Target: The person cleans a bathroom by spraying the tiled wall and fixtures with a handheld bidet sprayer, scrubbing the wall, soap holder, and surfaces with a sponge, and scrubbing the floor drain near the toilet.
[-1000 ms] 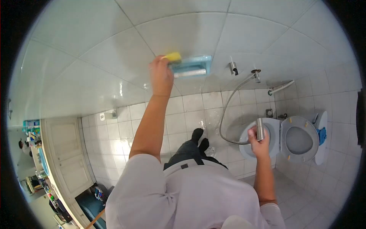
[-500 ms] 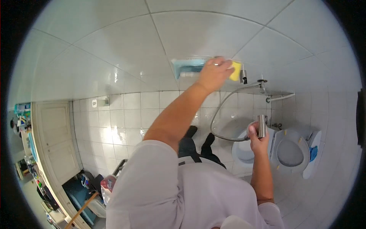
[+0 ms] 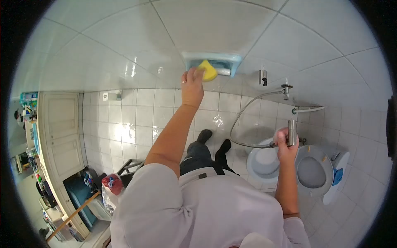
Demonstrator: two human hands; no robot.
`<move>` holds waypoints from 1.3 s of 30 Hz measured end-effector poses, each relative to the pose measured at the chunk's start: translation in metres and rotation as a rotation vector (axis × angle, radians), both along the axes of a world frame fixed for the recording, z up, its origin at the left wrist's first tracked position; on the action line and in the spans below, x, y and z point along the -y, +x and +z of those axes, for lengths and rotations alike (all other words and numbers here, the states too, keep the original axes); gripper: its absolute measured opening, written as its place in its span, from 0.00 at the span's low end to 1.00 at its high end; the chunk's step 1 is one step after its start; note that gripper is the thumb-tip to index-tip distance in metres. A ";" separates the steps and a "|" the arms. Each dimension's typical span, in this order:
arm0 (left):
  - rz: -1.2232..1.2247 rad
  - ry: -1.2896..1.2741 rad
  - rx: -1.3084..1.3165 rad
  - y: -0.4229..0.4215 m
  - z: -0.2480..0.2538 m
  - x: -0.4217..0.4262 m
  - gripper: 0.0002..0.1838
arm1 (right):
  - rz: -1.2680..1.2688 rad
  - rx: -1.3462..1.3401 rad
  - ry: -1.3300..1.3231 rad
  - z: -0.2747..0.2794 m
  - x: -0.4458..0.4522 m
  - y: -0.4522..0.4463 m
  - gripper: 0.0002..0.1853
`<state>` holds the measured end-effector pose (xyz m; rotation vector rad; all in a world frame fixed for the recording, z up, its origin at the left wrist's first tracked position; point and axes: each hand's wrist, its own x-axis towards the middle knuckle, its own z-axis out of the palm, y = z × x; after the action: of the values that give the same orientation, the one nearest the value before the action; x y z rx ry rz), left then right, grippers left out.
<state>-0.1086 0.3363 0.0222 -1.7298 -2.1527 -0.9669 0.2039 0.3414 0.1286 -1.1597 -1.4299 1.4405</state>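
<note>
My left hand point(image 3: 192, 89) grips a yellow sponge point(image 3: 208, 71), its fingers closed around the left edge. The sponge is in front of a light blue recessed soap holder point(image 3: 235, 66) in the tiled wall and hides part of it; whether they touch I cannot tell. A white bar-like piece point(image 3: 223, 72) shows at the holder's front. Lower right, my right hand point(image 3: 285, 146) is wrapped around a metal hand shower point(image 3: 292, 133). From it, a flexible metal hose point(image 3: 236, 124) loops up to a wall valve point(image 3: 286, 91).
A metal bracket point(image 3: 263, 77) is fixed to the wall. Below my right hand are a pale round basin point(image 3: 260, 178) and a toilet point(image 3: 333, 168) with a blue cloth point(image 3: 338, 177). At left are a white cabinet point(image 3: 62, 120), a plastic bag point(image 3: 108, 198) and a wooden stick point(image 3: 74, 213).
My left hand has moved left along the wall with the sponge, from the soap holder's right side to its left part. My right hand still holds the hand shower, slightly shifted.
</note>
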 end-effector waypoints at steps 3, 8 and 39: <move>0.055 -0.082 -0.087 0.020 -0.012 -0.013 0.25 | 0.001 -0.005 -0.051 -0.003 0.001 0.007 0.08; 0.159 -0.406 -0.169 0.029 -0.009 -0.038 0.23 | 0.030 0.066 -0.039 -0.016 0.004 0.007 0.08; 0.262 0.039 0.177 0.058 -0.066 -0.067 0.19 | 0.107 0.223 -0.079 -0.043 0.015 0.016 0.11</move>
<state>-0.0502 0.4030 -0.0435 -1.3453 -2.3764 -1.1154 0.2196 0.3269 0.0860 -1.3456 -1.6208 1.4886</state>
